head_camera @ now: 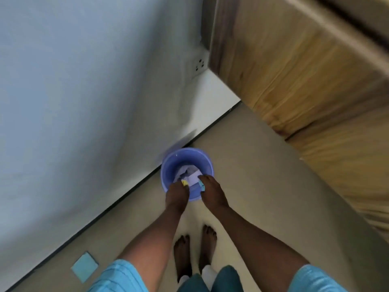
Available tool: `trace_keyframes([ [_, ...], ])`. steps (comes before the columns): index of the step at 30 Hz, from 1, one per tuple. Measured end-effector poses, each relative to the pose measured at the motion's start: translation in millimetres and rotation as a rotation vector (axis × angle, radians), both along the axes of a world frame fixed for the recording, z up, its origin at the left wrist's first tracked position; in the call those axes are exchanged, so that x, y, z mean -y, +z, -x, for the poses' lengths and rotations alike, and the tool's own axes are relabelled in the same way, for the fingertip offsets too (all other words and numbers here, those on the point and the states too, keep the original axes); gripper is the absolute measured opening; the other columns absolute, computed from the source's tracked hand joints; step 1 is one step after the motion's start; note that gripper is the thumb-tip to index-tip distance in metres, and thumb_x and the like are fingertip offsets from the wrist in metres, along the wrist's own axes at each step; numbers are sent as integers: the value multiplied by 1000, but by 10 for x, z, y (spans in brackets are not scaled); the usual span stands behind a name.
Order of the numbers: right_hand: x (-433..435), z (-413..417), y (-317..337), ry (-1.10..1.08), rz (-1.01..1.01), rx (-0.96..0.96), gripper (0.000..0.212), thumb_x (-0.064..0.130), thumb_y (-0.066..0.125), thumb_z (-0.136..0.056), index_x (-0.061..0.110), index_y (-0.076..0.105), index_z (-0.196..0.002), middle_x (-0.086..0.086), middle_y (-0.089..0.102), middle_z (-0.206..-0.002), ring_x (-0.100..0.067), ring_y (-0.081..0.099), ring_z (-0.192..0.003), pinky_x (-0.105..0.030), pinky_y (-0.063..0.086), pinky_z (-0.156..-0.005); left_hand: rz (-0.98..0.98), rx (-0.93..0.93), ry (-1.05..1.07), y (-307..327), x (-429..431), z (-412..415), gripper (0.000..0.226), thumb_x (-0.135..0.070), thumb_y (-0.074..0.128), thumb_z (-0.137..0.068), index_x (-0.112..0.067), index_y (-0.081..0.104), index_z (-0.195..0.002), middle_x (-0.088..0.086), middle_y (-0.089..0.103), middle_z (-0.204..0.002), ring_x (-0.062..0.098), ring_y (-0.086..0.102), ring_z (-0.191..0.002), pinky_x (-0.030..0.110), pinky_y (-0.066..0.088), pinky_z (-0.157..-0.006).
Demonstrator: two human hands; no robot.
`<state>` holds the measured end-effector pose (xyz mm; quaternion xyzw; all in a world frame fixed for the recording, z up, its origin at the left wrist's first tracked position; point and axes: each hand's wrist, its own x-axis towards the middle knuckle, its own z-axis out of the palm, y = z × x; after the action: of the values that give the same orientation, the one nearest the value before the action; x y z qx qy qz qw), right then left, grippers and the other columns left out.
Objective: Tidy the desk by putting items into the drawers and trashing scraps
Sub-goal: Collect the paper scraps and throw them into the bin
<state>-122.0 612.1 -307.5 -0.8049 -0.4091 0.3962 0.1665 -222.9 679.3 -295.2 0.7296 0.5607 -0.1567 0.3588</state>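
Bending over a lilac bin (166,163) at the edge of the floor (263,175), right against the wall (84,91), with both hands lowered over its near rim. Pinching a yellow scrap (184,182) in the curled fingers of the left hand (176,194), just above the bin's mouth. Gripping a pale blue scrap (202,185) in the right hand (212,191), fingers closed on it, close beside the left hand. Looking down on crumpled white papers (190,174) lying inside the bin. Standing with bare feet (183,256) just behind it on the beige floor. Showing, too, a blue square note (84,267) lying flat near the floor's wall edge, well apart to the left — and the wooden desk (294,70) rising at the right, a socket (199,64) on the wall just beside its far corner.
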Motion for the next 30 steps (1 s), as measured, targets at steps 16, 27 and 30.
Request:
trace_keyframes([
  [16,211,184,489,-84,70,9,53,-9,37,-89,11,41,-138,-6,37,-147,-24,39,-132,-30,32,-104,59,78,236,265,420,308,42,-12,37,-100,-5,36,-141,19,56,-128,33,53,-117,33,43,-90],
  [27,137,235,2137,-103,-153,181,35,9,33,-97,15,58,-121,1,56,-127,-18,52,-118,-25,39,-90,-49,335,295,2083,318,-27,32,-16,30,-101,-13,54,-123,-1,58,-117,21,58,-103,17,42,-67],
  [30,115,161,2677,-192,-203,160,31,5,39,-93,15,59,-114,-1,59,-119,-25,52,-114,-26,39,-87,-162,303,198,2564,300,-116,35,-16,25,-101,-11,55,-119,4,61,-116,24,58,-107,33,49,-91],
])
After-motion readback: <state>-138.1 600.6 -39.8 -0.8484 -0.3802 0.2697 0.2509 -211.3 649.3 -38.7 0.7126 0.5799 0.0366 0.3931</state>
